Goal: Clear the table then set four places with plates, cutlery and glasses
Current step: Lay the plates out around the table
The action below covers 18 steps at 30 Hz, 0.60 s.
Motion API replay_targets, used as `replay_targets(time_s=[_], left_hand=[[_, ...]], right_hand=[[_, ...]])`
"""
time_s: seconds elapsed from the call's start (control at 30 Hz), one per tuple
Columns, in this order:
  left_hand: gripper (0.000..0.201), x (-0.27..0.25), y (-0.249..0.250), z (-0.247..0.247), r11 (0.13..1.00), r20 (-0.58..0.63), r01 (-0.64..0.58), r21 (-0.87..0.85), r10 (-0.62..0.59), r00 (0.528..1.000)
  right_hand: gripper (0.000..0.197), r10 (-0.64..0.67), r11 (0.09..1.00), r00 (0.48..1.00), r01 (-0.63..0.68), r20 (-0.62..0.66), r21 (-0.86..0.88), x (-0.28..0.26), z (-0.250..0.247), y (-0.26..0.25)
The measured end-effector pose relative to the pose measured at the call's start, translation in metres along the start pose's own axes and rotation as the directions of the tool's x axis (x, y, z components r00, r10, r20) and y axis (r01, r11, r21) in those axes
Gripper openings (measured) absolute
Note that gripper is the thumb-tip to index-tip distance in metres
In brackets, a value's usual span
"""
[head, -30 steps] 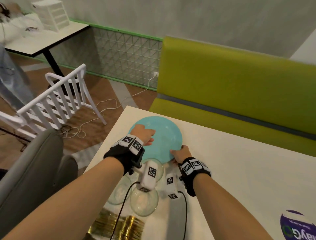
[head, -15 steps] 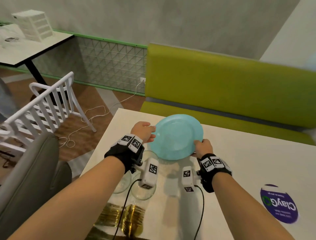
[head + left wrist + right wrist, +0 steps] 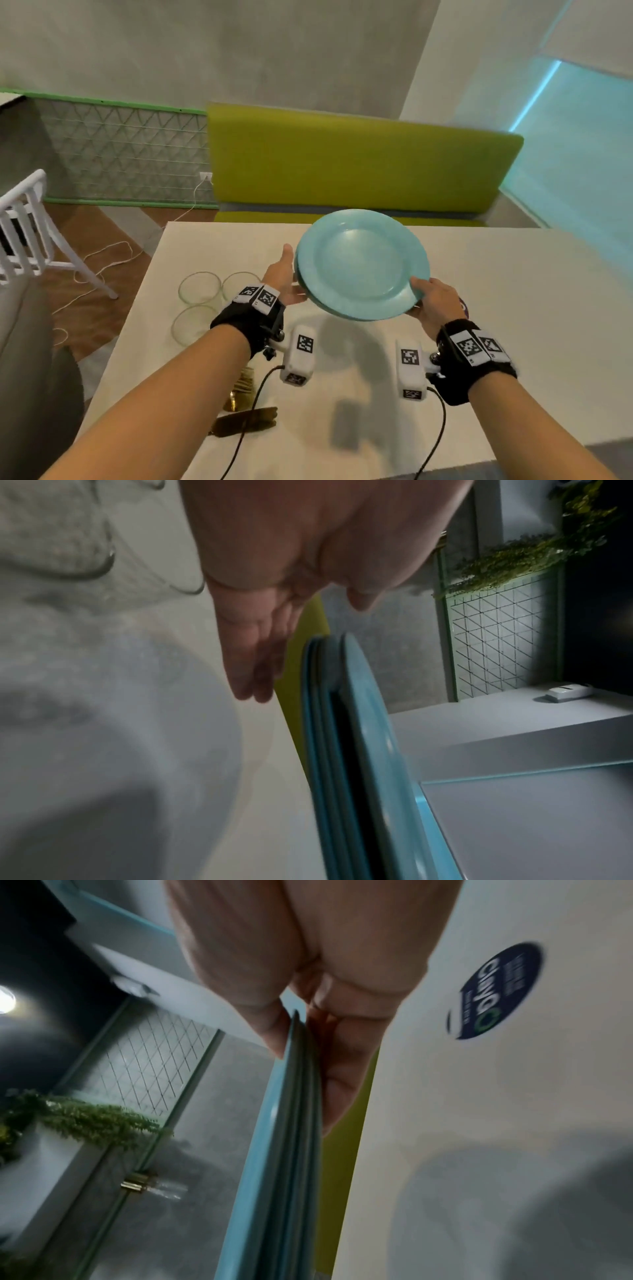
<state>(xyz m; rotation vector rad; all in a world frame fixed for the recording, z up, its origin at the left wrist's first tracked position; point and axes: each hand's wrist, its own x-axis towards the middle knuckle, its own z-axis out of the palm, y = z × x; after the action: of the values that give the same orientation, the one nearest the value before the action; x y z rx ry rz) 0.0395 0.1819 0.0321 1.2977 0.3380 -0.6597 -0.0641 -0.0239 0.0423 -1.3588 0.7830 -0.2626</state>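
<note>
**Stack of turquoise plates held above the table**

A stack of turquoise plates point(image 3: 363, 265) is in the air above the white table point(image 3: 513, 308), tilted so its left edge sits higher. In the wrist views several rims lie one on another, with a gap under the top plate on the left side.

The right hand point(image 3: 430, 301) grips the stack's near right rim, thumb on top and fingers point(image 3: 337, 1085) underneath. The left hand point(image 3: 284, 277) is at the stack's left rim with straight fingers point(image 3: 255, 653); in the left wrist view they stand just apart from the rims, so it is relaxed and holding nothing.

Left of the stack, three clear glasses point(image 3: 200, 287) stand close together on the table. Nearer the person than the stack, gold cutlery point(image 3: 245, 416) lies on the table, partly behind the left forearm. A round dark-blue sticker point(image 3: 495, 991) is on the table just beyond the right hand. Beyond the table's far edge runs a lime-green bench point(image 3: 359, 161).
</note>
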Motion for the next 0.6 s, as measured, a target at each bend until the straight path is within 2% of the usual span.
replay_targets(time_s=[0.07, 0.17, 0.27, 0.37, 0.5, 0.6], left_hand=[[0.056, -0.008, -0.016, 0.007, 0.986, 0.043, 0.013, -0.167, -0.006, 0.999], [0.049, -0.01, -0.043, 0.007, 0.961, 0.014, 0.019, -0.276, -0.016, 1.0], [0.045, -0.014, -0.066, 0.008, 0.974, -0.064, 0.015, -0.224, -0.03, 0.998], [0.051, -0.017, -0.079, 0.015, 0.967, -0.048, 0.029, -0.252, -0.042, 0.998], [0.051, -0.025, -0.075, 0.024, 0.98, -0.066, 0.0, -0.197, -0.014, 0.998], [0.06, -0.024, -0.07, 0.027, 0.989, -0.081, -0.019, -0.146, 0.007, 0.997]], right_hand=[[0.016, 0.012, 1.0, 1.0, -0.013, 0.021, 0.014, -0.022, -0.012, 0.007], [0.015, 0.005, 1.0, 1.0, -0.005, 0.017, 0.006, -0.046, -0.025, 0.024], [0.027, -0.008, 1.0, 1.0, 0.008, -0.014, -0.006, -0.059, -0.034, 0.041], [0.036, -0.021, 1.0, 0.998, 0.02, -0.057, -0.018, -0.063, -0.04, 0.05], [0.038, -0.016, 1.0, 0.992, 0.018, -0.129, 0.013, -0.056, -0.048, 0.052], [0.033, 0.002, 0.999, 0.994, 0.002, -0.112, 0.033, -0.047, -0.05, 0.047]])
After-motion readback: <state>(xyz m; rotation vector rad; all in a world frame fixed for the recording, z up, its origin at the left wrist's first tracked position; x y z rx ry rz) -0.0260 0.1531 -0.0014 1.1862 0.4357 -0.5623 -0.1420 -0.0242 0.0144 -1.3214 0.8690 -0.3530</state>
